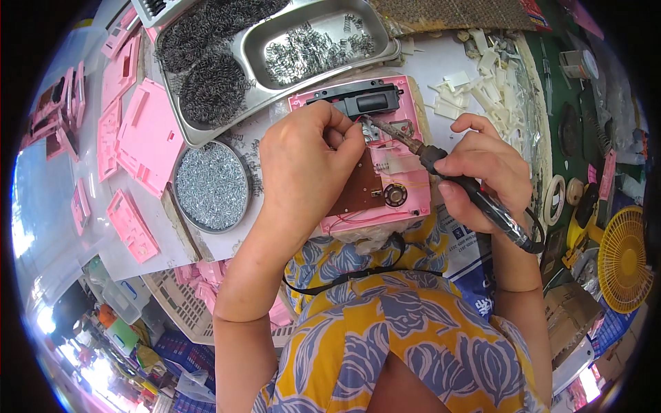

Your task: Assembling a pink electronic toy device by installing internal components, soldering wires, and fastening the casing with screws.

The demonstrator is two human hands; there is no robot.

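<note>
My right hand (490,165) grips the dark handle of a soldering iron (471,187). The iron's tip points up and left into a pink plastic housing (410,211) in front of me. Over the housing's left side, my left hand (303,155) is closed in a pinch close to the iron's tip; what lies between its fingertips is hidden. Thin red wires run beside them. A black plastic part (372,103) spans the far end of the housing. Inside also sit a brown circuit board (357,189), partly covered by my left hand, and a small round speaker (395,195).
Metal trays at the far left hold dark springs (213,89) and silvery springs (310,55). A round tin of small screws (211,184) stands nearer. Pink plastic pieces (148,138) lie left, white plastic parts (492,89) far right. A yellow fan (625,258) stands at right.
</note>
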